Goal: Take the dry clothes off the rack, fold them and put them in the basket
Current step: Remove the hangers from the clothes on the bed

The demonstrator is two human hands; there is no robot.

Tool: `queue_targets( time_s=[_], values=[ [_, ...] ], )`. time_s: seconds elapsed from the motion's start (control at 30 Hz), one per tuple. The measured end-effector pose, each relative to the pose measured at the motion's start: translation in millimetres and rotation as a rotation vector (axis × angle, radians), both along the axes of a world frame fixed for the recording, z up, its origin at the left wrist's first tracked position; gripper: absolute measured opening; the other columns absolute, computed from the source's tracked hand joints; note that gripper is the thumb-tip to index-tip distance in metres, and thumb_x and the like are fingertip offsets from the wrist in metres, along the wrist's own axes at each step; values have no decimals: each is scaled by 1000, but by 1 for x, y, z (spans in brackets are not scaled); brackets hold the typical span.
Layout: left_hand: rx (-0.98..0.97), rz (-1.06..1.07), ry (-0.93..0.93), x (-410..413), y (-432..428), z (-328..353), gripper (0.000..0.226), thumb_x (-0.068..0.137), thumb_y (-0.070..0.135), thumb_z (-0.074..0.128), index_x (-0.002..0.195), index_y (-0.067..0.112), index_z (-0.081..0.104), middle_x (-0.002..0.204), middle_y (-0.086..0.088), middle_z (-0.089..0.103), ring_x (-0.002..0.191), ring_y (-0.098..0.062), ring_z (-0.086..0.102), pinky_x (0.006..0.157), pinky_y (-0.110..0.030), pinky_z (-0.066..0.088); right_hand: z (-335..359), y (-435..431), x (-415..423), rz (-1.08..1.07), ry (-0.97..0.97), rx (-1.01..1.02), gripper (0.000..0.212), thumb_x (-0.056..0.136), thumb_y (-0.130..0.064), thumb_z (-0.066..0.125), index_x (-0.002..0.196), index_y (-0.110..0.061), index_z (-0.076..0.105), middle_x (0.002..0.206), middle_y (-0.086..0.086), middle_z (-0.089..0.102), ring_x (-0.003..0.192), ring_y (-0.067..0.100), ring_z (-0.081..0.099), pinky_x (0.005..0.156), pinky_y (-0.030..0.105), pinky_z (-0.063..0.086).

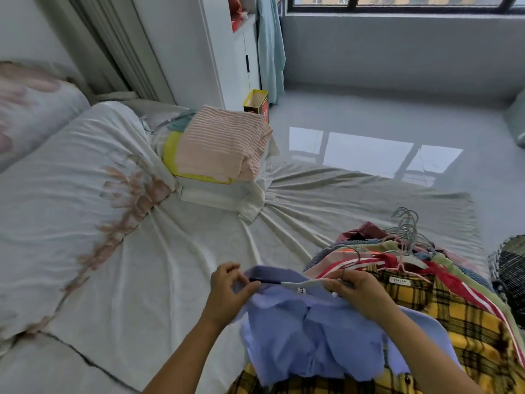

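Note:
A light blue shirt (312, 331) lies on top of a pile of clothes on hangers (426, 268) at the near right of the bed. My left hand (230, 288) pinches the shirt's collar at its left end. My right hand (358, 291) grips the collar and the hanger's neck at the right. Under the blue shirt lies a yellow plaid shirt (460, 322). A stack of folded clothes (218, 146), pink striped on top, sits at the far side of the bed. A dark woven basket (511, 265) shows at the right edge.
The bed's white sheet (170, 251) is wrinkled, with a floral quilt (56, 180) on the left. Metal hanger hooks (406, 226) stick up from the pile. A yellow box (257, 103) stands on the glossy floor (369, 132) beside a white cabinet (227, 52).

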State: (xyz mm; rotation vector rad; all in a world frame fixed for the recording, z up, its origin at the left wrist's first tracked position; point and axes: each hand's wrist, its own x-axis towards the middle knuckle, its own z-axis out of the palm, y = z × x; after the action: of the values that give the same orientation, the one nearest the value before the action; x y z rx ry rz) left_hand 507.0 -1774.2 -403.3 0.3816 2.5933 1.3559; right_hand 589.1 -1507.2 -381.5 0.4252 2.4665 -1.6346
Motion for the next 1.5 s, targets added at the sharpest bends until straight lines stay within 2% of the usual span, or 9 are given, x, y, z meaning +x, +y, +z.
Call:
queue_targets(
  time_s=[0.23,0.33,0.5,0.83,0.9,1.03,1.2,1.37,1.5],
  values=[
    [96,267,-74,-5,5,-8,6,77,6,60,76,12,59,76,-1,59,65,-6,57,59,-18,42,17,-23,-4,113,111,183,31,88,-16,62,70,-41,57,71,-13,54,66,2,53,63,21,41],
    [152,251,-357,-17,-19,4,27,86,-6,48,76,12,65,69,-7,64,50,-5,60,49,-18,48,22,-3,-2,115,90,164,18,80,-57,60,72,-42,61,86,-4,61,81,5,56,74,26,43],
    [276,201,-711,-31,-46,12,12,91,1,53,93,1,64,71,-8,64,53,-12,58,46,-21,46,26,15,1,134,2,-24,54,49,-90,53,80,-50,69,90,-10,71,85,5,62,78,21,49],
    [741,186,-906,-46,-18,30,28,86,-6,54,113,3,57,92,-13,65,75,-21,63,64,-26,55,40,-33,-30,-438,100,-469,70,41,-66,82,85,-14,70,78,-1,72,82,22,65,61,20,55],
    [676,122,-812,-37,-1,31,43,78,4,69,118,6,53,103,-11,64,84,-19,64,69,-25,54,35,-68,-43,-529,109,-520,72,30,-71,81,78,-18,71,77,3,70,73,16,65,61,21,55],
    [372,-214,-534,-22,10,30,97,42,53,72,128,28,33,125,24,38,111,10,43,89,-2,37,37,-140,-83,-614,150,-591,20,90,-24,57,77,-9,59,72,9,58,52,1,59,51,12,48],
    [210,-352,-303,-65,-61,3,22,64,49,53,83,59,50,76,25,53,72,10,50,66,-13,39,34,-187,-134,-790,188,-555,22,97,-7,43,81,-11,58,69,-1,61,59,2,61,53,8,46],
    [-77,-377,-211,-82,-134,-21,26,71,47,45,95,39,36,76,9,50,79,-16,50,63,-22,33,40,-202,-188,-938,369,-439,21,97,-15,48,80,-21,59,61,-12,64,68,2,54,68,17,43],
    [-27,-174,-526,-115,-235,-21,14,61,36,59,75,35,61,62,17,60,58,5,53,62,-14,40,58,-177,-207,-1031,581,-697,16,99,-18,44,87,-17,55,59,-7,56,53,5,50,50,16,43]
  ],
)
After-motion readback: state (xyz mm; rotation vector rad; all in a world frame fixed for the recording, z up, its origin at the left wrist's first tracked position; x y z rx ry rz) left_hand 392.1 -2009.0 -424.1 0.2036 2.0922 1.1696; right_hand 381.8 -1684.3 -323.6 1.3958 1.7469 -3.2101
